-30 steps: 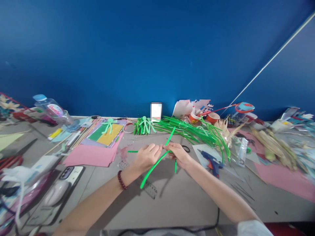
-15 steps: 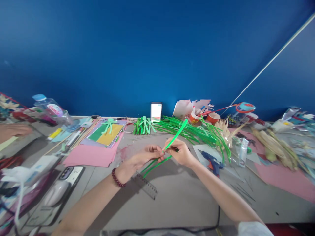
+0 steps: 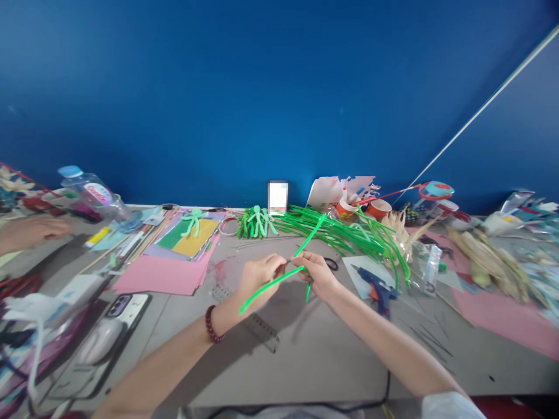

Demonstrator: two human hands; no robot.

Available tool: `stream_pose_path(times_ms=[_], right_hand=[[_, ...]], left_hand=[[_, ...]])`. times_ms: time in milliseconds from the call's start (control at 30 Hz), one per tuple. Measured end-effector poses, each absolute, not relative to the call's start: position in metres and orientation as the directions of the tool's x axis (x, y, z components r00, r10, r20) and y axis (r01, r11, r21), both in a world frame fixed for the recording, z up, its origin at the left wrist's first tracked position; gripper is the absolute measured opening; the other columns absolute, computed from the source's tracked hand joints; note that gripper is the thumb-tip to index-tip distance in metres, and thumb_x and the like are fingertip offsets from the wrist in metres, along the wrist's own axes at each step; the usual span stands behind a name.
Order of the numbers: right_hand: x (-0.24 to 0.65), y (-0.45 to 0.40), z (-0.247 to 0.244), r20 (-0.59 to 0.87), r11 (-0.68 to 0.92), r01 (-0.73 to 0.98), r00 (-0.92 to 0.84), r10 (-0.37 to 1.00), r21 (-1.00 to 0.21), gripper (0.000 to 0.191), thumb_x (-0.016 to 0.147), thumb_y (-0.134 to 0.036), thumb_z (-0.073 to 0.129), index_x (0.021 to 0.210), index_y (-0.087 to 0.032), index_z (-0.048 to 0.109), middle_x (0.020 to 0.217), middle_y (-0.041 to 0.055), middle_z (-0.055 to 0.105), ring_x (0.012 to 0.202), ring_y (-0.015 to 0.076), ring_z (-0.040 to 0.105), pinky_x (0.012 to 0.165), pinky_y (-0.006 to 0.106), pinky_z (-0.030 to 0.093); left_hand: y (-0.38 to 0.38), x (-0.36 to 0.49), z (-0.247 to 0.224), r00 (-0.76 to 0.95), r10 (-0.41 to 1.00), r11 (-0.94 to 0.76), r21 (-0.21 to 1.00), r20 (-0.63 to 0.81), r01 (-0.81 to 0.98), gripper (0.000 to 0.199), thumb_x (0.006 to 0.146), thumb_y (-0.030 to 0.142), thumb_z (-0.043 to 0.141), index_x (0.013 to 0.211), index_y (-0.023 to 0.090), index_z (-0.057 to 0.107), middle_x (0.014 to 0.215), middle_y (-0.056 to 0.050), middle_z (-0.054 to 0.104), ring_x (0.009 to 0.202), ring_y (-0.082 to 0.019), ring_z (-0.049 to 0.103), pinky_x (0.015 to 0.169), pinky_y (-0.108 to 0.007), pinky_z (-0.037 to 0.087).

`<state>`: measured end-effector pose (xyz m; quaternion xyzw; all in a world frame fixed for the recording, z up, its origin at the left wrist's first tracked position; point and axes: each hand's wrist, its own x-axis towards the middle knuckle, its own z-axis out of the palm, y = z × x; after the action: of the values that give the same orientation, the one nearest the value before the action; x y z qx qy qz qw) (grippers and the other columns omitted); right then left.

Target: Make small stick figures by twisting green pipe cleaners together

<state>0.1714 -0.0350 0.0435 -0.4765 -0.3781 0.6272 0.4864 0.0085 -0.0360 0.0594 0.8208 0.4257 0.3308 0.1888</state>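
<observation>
Bright green pipe cleaners (image 3: 271, 284) cross between my two hands above the middle of the table. One arm slants down-left across the back of my left hand (image 3: 262, 280), one points up and away, and a short end hangs under my right hand (image 3: 318, 274). My right hand pinches them near the crossing. The fingers of my left hand are closed at the same spot, their tips partly hidden. Under my left wrist lies a clear ruler (image 3: 264, 331). Black-handled scissors (image 3: 332, 264) show partly behind my right hand.
Behind my hands lie many green pipe cleaners (image 3: 301, 224) and small green pipe-cleaner figures (image 3: 257, 218). A blue glue gun (image 3: 379, 291) is to the right. Pink paper (image 3: 159, 276), a phone (image 3: 131, 308) and a plastic bottle (image 3: 94, 189) are on the left. Another person's hand (image 3: 35, 231) is at far left.
The pipe cleaners have turned: the arm below my left hand now crosses over its back. My left hand has rolled over, back upward. The other person's hand has moved slightly right.
</observation>
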Motion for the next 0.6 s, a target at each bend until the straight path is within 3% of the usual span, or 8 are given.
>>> stream_pose_path(times_ms=[100, 167, 267, 367, 600], right_hand=[[0.174, -0.036, 0.047, -0.089, -0.093, -0.086, -0.054, 0.995, -0.992, 0.032, 0.062, -0.045, 0.072, 0.065, -0.016, 0.059, 0.055, -0.0046, 0.044, 0.047, 0.0060, 0.034, 0.043, 0.020, 0.025], [0.177, -0.036, 0.050, 0.065, 0.068, 0.055, -0.060, 0.996, -0.996, 0.030, 0.068, -0.046, 0.068, 0.068, -0.017, 0.062, 0.062, -0.0013, 0.051, 0.054, 0.0089, 0.042, 0.048, 0.022, 0.032], [0.179, -0.036, 0.051, 0.236, 0.248, 0.201, -0.080, 0.968, -0.948, 0.031, 0.076, -0.046, 0.061, 0.067, -0.017, 0.063, 0.070, 0.0026, 0.055, 0.060, 0.0119, 0.047, 0.053, 0.024, 0.037], [0.181, -0.036, 0.050, 0.322, 0.336, 0.249, -0.097, 0.942, -0.908, 0.031, 0.082, -0.043, 0.055, 0.067, -0.017, 0.063, 0.070, 0.0042, 0.055, 0.062, 0.0132, 0.048, 0.053, 0.025, 0.038], [0.182, -0.038, 0.055, 0.339, 0.349, 0.428, -0.102, 0.935, -0.834, 0.021, 0.083, -0.032, 0.054, 0.072, -0.018, 0.065, 0.069, 0.0032, 0.058, 0.055, 0.0121, 0.046, 0.050, 0.024, 0.035]], left_hand=[[-0.026, 0.005, 0.068, 0.457, 0.885, -0.249, 0.915, 0.083, 0.317, 0.019, 0.084, 0.032, 0.050, 0.080, 0.016, 0.061, 0.066, -0.001, 0.060, 0.055, -0.011, 0.051, 0.054, -0.022, 0.038], [-0.021, 0.002, 0.074, 0.542, 0.839, -0.047, 0.984, -0.055, 0.173, 0.027, 0.084, 0.039, 0.050, 0.075, 0.015, 0.060, 0.064, 0.000, 0.057, 0.053, -0.010, 0.048, 0.053, -0.023, 0.037], [-0.019, 0.001, 0.078, 0.616, 0.771, 0.155, 0.986, -0.164, 0.069, 0.036, 0.082, 0.046, 0.051, 0.064, 0.015, 0.056, 0.058, 0.000, 0.050, 0.051, -0.009, 0.041, 0.050, -0.023, 0.032], [-0.020, 0.002, 0.074, 0.626, 0.750, 0.249, 0.968, -0.214, 0.032, 0.036, 0.078, 0.047, 0.056, 0.061, 0.015, 0.053, 0.056, 0.002, 0.045, 0.049, -0.007, 0.033, 0.046, -0.023, 0.023], [-0.019, 0.003, 0.065, 0.508, 0.844, 0.186, 0.982, -0.173, 0.026, 0.027, 0.074, 0.043, 0.061, 0.068, 0.016, 0.059, 0.049, 0.007, 0.028, 0.046, -0.006, 0.021, 0.045, -0.024, 0.014]])
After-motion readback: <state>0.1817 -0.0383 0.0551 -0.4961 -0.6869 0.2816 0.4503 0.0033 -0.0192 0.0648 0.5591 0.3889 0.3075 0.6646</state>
